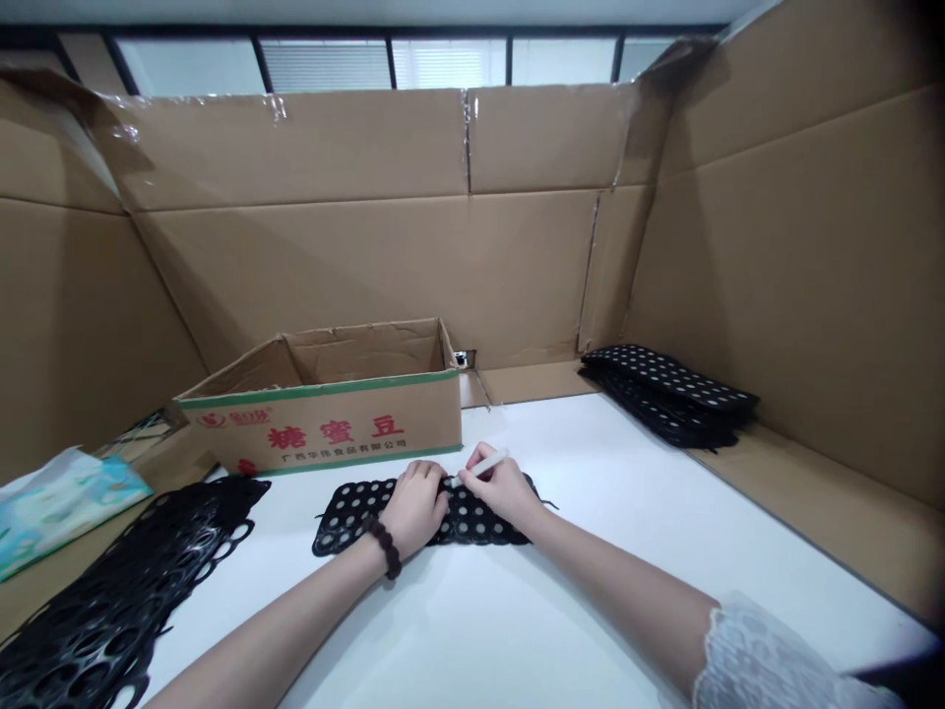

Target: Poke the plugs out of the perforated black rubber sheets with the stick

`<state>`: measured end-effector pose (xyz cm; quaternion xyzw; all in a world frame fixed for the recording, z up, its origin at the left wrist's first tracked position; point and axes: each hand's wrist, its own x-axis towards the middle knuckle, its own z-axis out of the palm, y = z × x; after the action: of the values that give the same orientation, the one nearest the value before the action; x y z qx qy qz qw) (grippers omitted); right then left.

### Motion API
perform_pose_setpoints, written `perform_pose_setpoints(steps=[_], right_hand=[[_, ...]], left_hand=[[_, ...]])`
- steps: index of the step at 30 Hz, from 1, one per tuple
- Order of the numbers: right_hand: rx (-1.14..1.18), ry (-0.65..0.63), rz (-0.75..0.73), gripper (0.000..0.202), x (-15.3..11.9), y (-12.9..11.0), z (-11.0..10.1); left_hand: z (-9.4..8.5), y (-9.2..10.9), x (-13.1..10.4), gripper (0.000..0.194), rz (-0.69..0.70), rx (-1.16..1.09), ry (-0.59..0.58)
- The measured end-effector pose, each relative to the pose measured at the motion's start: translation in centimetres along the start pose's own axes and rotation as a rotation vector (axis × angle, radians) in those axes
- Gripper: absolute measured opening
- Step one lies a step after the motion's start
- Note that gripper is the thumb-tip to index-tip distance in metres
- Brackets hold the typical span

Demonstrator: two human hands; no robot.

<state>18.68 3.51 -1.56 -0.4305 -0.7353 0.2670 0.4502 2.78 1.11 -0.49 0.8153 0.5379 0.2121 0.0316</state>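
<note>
Clamping a white pen (491,462) in the right hand (503,488) over the black dotted mat (346,507) on the worktop (384,630); covering part of it with the left hand (414,507), unable to tell its grip. Hemmed in by a cardboard box (369,421) behind, black mesh (110,591) left, stacked mats (671,379) right.

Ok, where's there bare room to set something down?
Bare tabletop lies between the right hand and the stack, and between the forearms, this side of the mat. It's crowded left, with black sheets and a tissue pack; only a thin strip separates box and mat.
</note>
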Motion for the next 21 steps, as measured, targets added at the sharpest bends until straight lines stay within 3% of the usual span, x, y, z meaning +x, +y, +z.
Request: perform_pose_setpoints(steps=[10,17,21], right_hand=[[-0.044,-0.205,-0.061,0.018,0.1,-0.1,-1.1],[0.046,-0.101,-0.030,0.018,0.3,-0.7,-1.1],[0.015,-0.105,-0.020,0.022,0.2,-1.0,-1.1]], left_hand=[[-0.2,-1.0,0.1,0.014,-0.068,-0.282,-0.023],[-0.7,-1.2,0.4,0.016,-0.122,-0.392,-0.079],[-0.6,-1.5,0.6,0.016,-0.152,-0.427,-0.098]])
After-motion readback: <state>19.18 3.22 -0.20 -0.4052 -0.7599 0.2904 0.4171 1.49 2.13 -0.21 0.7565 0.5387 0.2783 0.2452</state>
